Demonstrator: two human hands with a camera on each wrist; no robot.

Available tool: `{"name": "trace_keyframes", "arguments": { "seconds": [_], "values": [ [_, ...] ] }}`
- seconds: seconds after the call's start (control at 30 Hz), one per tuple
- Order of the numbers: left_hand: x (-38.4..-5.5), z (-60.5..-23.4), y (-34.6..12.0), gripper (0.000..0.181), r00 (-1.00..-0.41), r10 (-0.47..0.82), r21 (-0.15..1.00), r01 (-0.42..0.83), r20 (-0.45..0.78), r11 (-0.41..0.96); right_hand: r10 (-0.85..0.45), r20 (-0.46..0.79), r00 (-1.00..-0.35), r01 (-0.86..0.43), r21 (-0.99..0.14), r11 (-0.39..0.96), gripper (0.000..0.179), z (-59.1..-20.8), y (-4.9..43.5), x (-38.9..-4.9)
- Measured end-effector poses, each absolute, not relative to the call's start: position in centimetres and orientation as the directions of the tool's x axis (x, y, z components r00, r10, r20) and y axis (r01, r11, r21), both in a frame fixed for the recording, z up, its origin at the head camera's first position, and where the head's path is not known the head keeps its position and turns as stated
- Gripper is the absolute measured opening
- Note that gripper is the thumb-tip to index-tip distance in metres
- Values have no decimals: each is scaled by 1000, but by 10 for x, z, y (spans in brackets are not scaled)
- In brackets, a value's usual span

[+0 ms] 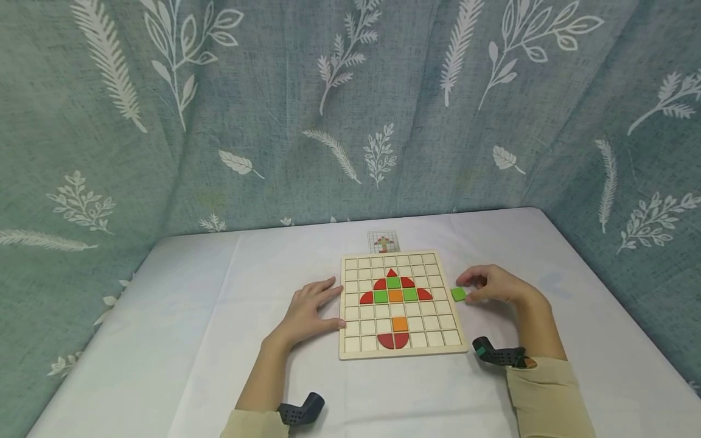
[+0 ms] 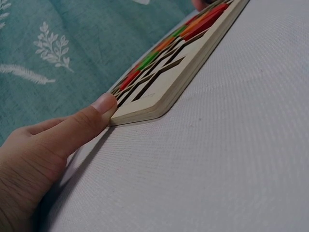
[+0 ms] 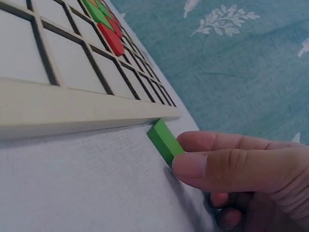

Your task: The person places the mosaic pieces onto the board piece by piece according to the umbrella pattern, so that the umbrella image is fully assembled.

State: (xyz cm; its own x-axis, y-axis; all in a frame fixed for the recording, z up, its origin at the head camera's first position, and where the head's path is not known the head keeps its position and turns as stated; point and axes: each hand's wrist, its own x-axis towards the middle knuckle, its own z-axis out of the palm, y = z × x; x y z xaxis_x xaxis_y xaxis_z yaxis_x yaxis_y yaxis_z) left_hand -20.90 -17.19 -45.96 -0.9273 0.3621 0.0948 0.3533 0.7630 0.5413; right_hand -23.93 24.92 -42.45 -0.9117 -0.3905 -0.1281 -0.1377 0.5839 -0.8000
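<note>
A light wooden grid board (image 1: pixel 350 261) lies on the white table. Red, green and orange pieces sit in its cells: a red triangle (image 1: pixel 391 273) on top, rounded red pieces and green squares around an orange square (image 1: pixel 395 295), and lower down another orange square (image 1: pixel 400 323) above two red quarter-rounds. My left hand (image 1: pixel 309 310) rests at the board's left side, fingers spread and thumb (image 2: pixel 104 104) touching the edge. Just off the right edge, my right hand (image 1: pixel 495 285) pinches a green square tile (image 3: pixel 165 141) between thumb and finger; the tile is tilted.
Behind the board's far edge lies a small card (image 1: pixel 384 241) with a printed grid pattern, its lower part hidden by the board. A teal curtain with white leaf prints (image 1: pixel 350 152) stands behind the table. Dark devices (image 1: pixel 501 354) are strapped to both wrists.
</note>
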Motion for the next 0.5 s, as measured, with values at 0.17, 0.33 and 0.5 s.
{"name": "trace_keyframes", "arguments": {
  "seconds": [0.17, 0.33, 0.5],
  "values": [
    [-209, -460, -172, 80, -924, 368, 536, 362, 102, 762, -374, -145, -916, -118, -793, 597, 37, -427, 247, -240],
    [-210, -460, -171, 81, -928, 360, 539, 353, 97, 764, -300, -134, -944, -86, -780, 620, 30, -431, 245, -242],
    [-210, -460, -172, 81, -926, 365, 532, 359, 99, 767, -258, -118, -959, -71, -781, 620, 28, -434, 243, -244]
  ]
}}
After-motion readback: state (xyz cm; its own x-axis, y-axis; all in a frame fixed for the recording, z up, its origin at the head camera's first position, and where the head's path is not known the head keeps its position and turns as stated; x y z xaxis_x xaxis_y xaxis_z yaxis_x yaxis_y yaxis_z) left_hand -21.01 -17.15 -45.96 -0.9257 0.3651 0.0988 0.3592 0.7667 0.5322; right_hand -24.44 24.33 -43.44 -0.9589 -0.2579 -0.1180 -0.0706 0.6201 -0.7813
